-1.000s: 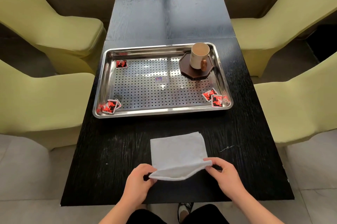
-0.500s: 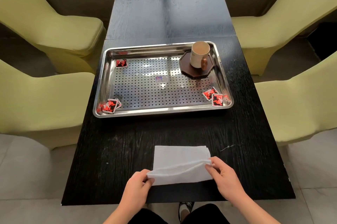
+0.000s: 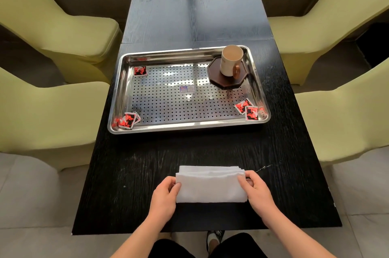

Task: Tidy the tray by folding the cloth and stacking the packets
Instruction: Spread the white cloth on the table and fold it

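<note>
A white cloth (image 3: 210, 186) lies folded into a wide strip on the black table near its front edge. My left hand (image 3: 165, 195) pinches the cloth's left end and my right hand (image 3: 255, 189) pinches its right end. Beyond it sits a perforated steel tray (image 3: 189, 127). Red and black packets lie in three of its corners: one at the back left (image 3: 140, 71), a small pile at the front left (image 3: 127, 120), and two at the front right (image 3: 248, 109).
A beige mug (image 3: 230, 61) stands on a dark octagonal coaster (image 3: 226, 79) in the tray's back right corner. Yellow-green chairs (image 3: 48, 114) flank the black table (image 3: 130, 173) on both sides. A small thread (image 3: 264, 167) lies right of the cloth.
Both hands carried the cloth's near edge forward over the far half, so the cloth went from a square to a narrower folded strip.
</note>
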A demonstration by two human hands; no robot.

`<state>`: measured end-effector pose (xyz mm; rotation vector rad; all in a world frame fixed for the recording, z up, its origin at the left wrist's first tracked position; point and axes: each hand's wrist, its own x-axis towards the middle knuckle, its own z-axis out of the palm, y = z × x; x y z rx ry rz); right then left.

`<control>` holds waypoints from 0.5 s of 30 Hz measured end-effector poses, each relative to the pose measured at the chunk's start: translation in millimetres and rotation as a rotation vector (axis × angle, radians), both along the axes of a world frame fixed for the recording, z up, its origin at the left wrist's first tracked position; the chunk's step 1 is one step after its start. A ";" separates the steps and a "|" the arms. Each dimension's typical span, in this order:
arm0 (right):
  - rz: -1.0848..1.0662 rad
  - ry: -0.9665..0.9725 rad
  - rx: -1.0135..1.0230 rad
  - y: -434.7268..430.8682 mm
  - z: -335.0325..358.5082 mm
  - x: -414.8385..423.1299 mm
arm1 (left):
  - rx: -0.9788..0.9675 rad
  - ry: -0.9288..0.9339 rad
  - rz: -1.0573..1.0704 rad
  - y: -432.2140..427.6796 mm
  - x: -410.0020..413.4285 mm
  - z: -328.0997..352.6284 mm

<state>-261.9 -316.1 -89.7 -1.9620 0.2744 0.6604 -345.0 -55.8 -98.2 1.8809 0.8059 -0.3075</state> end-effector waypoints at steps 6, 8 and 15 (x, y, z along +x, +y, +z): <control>0.033 0.055 -0.065 2.2 -8.2 -6.0 | 0.020 0.030 0.041 -0.8 13.8 -0.1; -0.001 0.038 -0.102 3.4 -11.8 -5.8 | -0.007 0.032 0.034 -0.4 17.8 0.6; -0.045 0.056 -0.166 8.8 -22.4 -0.3 | 0.124 0.131 -0.119 6.9 14.6 -6.5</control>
